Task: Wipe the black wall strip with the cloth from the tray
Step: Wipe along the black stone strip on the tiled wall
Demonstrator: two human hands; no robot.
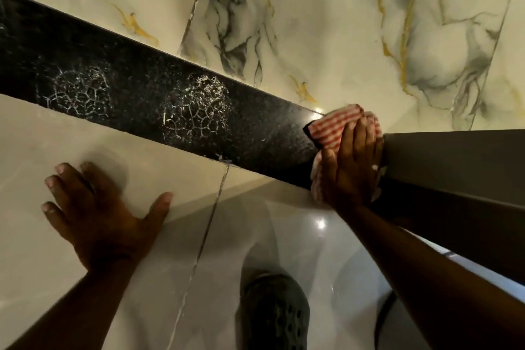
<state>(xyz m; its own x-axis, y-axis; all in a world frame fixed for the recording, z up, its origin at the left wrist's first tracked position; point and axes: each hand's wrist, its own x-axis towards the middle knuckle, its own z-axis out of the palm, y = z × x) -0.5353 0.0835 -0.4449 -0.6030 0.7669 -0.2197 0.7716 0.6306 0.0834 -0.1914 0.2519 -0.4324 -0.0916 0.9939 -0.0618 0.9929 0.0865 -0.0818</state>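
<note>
The black wall strip [136, 85] runs diagonally from upper left to lower right across the tiled wall. Two patches of white foam sit on it, one at the left [81, 91] and one in the middle [196, 109]. My right hand [350, 167] presses a red-and-white striped cloth [333, 128] flat against the strip's right end, beside a grey panel edge. The cloth shows above and below my fingers. My left hand [99, 207] lies flat and spread on the cream tile below the strip, holding nothing. No tray is in view.
Marble-patterned tiles [326, 37] with grey and gold veins cover the wall above the strip. A grey panel [454, 156] juts in at the right. Below, a glossy floor shows a dark perforated shoe [275, 318].
</note>
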